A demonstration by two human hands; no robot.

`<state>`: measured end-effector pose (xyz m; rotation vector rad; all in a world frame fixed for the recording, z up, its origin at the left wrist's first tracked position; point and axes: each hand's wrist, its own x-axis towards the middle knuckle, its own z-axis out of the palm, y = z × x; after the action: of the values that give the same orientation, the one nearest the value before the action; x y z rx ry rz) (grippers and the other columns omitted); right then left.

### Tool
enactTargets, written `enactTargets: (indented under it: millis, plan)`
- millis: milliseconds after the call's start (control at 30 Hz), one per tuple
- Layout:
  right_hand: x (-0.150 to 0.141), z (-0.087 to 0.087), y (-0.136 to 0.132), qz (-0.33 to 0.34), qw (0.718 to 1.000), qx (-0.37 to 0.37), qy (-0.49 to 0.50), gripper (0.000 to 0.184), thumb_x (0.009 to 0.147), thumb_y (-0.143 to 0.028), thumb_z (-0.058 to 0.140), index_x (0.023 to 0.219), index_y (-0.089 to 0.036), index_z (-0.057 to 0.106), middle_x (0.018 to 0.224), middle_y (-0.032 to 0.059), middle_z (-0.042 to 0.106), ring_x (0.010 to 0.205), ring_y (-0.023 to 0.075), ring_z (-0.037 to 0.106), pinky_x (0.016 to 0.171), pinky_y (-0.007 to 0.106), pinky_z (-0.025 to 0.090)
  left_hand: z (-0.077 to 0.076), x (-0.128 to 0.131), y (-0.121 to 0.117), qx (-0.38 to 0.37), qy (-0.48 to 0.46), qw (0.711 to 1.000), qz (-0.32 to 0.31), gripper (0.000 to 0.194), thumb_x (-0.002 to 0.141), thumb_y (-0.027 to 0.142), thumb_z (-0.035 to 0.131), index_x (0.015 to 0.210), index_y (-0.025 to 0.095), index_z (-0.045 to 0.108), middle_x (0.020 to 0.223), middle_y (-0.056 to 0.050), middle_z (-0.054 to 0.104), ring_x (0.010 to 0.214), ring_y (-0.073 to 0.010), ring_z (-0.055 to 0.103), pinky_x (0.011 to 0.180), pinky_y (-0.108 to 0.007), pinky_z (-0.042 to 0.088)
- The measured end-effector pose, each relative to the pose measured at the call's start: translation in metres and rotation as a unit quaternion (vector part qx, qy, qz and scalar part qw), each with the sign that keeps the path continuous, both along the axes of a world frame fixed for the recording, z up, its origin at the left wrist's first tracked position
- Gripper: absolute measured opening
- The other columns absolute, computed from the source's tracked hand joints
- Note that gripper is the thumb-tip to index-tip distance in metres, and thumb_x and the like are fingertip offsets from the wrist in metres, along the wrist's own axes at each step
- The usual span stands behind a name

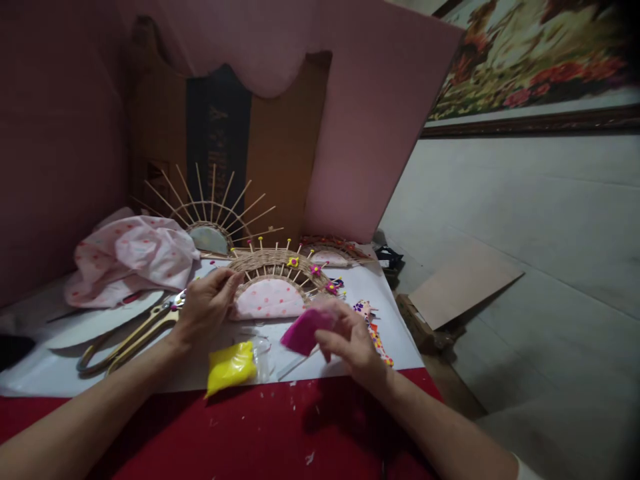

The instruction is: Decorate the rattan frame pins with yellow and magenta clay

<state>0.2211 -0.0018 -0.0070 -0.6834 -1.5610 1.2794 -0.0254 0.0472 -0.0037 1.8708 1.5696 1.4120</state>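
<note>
My left hand (213,300) is closed, thumb and fingers pressed together at the left end of a half-round woven wicker fan (270,259). Sticks with small yellow and pink tips rise from its rim, and flowers (315,270) sit along its right side. Its lower middle is a pale pink half-disc (270,299) with red dots. My right hand (353,340) pinches a magenta packet (305,331) just in front of the fan. A yellow packet (231,368) in clear plastic lies between my hands, near the white sheet's front edge.
Scissors (135,333) lie at left, beside crumpled dotted cloth (135,257). Behind stands another stick frame (213,213) against cardboard (280,153). Another woven piece (330,253) lies at back right. Patterned strips (375,333) rest beyond my right hand. Red cloth (250,433) covers the front.
</note>
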Motion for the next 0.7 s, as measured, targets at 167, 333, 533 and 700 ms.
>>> enactTargets:
  millis: [167, 333, 533, 700]
  plan:
    - [0.010, 0.002, 0.014, -0.093, 0.993, 0.013, 0.069, 0.031, 0.077, -0.037, 0.061, 0.100, -0.021, 0.046, 0.072, -0.0028, 0.050, 0.047, 0.0064, 0.041, 0.037, 0.017, 0.031, -0.002, 0.001, 0.001, 0.014, -0.007, 1.000, 0.011, 0.017, 0.080, 0.033, 0.052, 0.074, 0.019, 0.059, 0.056, 0.004, 0.055, 0.051, -0.0132, 0.052, 0.049, -0.024, 0.040]
    - [0.011, -0.001, 0.011, -0.024, 0.999, 0.019, -0.038, 0.024, 0.079, -0.040, 0.060, 0.087, -0.017, 0.054, 0.061, -0.0045, 0.046, 0.046, 0.0060, 0.038, 0.041, 0.018, 0.029, -0.002, 0.003, -0.002, 0.027, 0.017, 0.999, -0.008, 0.017, 0.072, 0.017, 0.043, 0.070, 0.019, 0.060, 0.067, 0.001, 0.061, 0.063, -0.0153, 0.056, 0.060, -0.026, 0.043]
    - [0.008, -0.001, 0.003, 0.085, 0.960, 0.054, -0.262, 0.022, 0.077, -0.033, 0.063, 0.091, -0.018, 0.058, 0.063, -0.0051, 0.048, 0.051, 0.0064, 0.039, 0.046, 0.018, 0.031, 0.004, 0.003, -0.004, 0.029, -0.002, 0.999, -0.026, 0.018, 0.075, 0.023, 0.045, 0.068, 0.017, 0.061, 0.068, -0.001, 0.062, 0.066, -0.0158, 0.057, 0.062, -0.028, 0.043]
    - [0.005, 0.002, 0.000, 0.063, 0.904, 0.191, -0.377, 0.018, 0.079, -0.024, 0.061, 0.094, -0.016, 0.062, 0.068, -0.0027, 0.055, 0.057, 0.0083, 0.044, 0.053, 0.021, 0.035, 0.008, 0.007, -0.007, 0.015, 0.085, 0.996, -0.035, 0.026, 0.079, 0.035, 0.051, 0.064, 0.016, 0.062, 0.060, -0.001, 0.060, 0.056, -0.0135, 0.052, 0.053, -0.026, 0.038]
